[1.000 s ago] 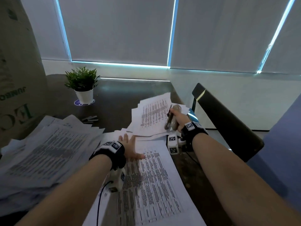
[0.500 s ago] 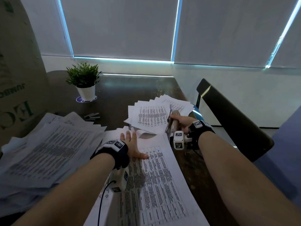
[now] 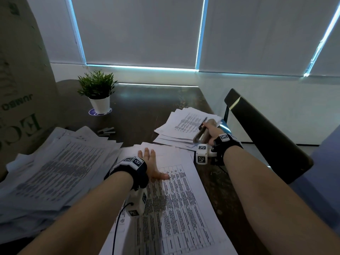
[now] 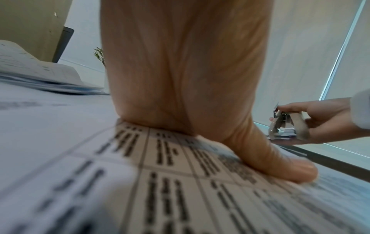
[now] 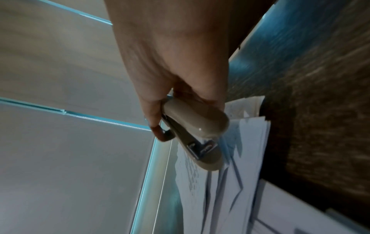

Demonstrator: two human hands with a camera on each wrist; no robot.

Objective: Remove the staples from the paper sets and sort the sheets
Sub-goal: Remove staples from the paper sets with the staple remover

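Head view: left hand (image 3: 150, 162) flat, fingers straight, pressing printed sheet (image 3: 176, 199) directly beneath palm. Right hand (image 3: 211, 129) curled round stapler (image 3: 201, 134), hovering over loose fan of sheets (image 3: 182, 126) just ahead of it. Big heap of papers (image 3: 55, 172) outboard of left forearm. Strips of staples (image 3: 106, 130) ahead of left hand, near potted plant (image 3: 97, 92).

Judged mid-task: fanned sheets look separated, heap by left arm apparently unsorted or waiting. Cannot tell whether sheet under palm still carries a staple.

Left wrist view: thumb (image 4: 280, 166) lying on table print, plus tool's metal mouth from the side, hidden in head view. Right wrist view: stacked sheet edges below tool's beige body (image 5: 198, 121); blurred.
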